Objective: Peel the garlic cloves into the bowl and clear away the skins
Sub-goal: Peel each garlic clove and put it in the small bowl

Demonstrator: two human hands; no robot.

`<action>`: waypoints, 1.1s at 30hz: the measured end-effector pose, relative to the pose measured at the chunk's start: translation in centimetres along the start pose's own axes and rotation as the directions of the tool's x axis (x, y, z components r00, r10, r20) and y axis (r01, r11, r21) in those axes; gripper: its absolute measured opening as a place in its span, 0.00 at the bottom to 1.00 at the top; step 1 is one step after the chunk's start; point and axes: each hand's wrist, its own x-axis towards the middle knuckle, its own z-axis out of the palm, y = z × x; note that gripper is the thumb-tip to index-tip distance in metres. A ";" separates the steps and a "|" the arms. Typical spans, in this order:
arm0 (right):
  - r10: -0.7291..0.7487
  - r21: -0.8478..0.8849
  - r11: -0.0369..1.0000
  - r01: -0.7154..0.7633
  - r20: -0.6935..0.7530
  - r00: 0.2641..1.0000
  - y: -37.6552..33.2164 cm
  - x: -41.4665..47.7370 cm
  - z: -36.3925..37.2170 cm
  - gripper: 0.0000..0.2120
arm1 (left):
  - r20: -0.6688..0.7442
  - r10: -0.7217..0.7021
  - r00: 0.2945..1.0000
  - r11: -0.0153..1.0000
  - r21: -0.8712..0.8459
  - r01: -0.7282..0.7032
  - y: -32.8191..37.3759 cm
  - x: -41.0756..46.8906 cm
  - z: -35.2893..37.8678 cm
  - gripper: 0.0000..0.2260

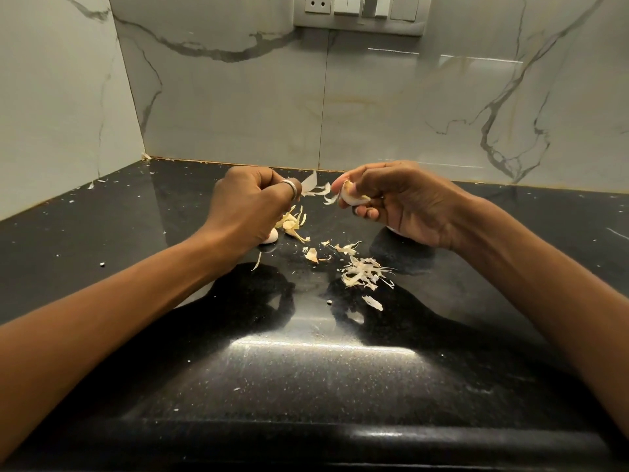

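The right hand (405,202) pinches a garlic clove (352,198); the left hand (250,199), just beside it, pinches its skin (311,185) above the desk (306,369).

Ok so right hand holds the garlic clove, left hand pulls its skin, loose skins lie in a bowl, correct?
No bowl shows in the head view: the loose papery garlic skins lie on the glossy black speckled countertop. Rest holds: the right hand grips the pale garlic clove, the left hand pinches its whitish strip of skin.
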 end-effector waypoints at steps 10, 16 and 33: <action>0.006 0.028 1.000 -0.006 -0.003 1.000 -0.2 -0.3 -0.4 0.20 | 0.116 0.074 0.990 0.986 0.142 -0.091 0.4 -0.8 0.3 0.14; 0.017 -0.069 0.997 -0.017 -0.013 1.000 -0.1 -0.3 -0.2 0.20 | 0.100 0.311 0.945 0.899 0.290 -0.327 -0.5 -0.8 0.7 0.17; 0.039 -0.161 0.986 -0.040 -0.010 0.999 0.2 -0.1 -0.1 0.10 | 0.104 0.555 0.825 0.746 0.377 -0.550 -0.4 -1.1 1.4 0.10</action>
